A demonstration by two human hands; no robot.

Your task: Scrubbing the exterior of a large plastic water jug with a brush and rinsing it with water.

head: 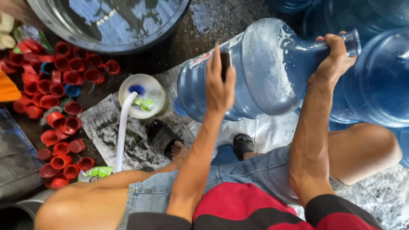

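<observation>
Gripping one jug (264, 72) (two hands (219, 85))

A red-and-white label (203, 57) wraps the blue water jug (264, 68).

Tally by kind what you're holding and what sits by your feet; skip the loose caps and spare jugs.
Blue water jug, neck in the right hand: 1
Dark pad, under the left hand: 1
White hose: 1
White round tub: 1
Black sandals: 2
Water basin: 1
Total: 7
</observation>
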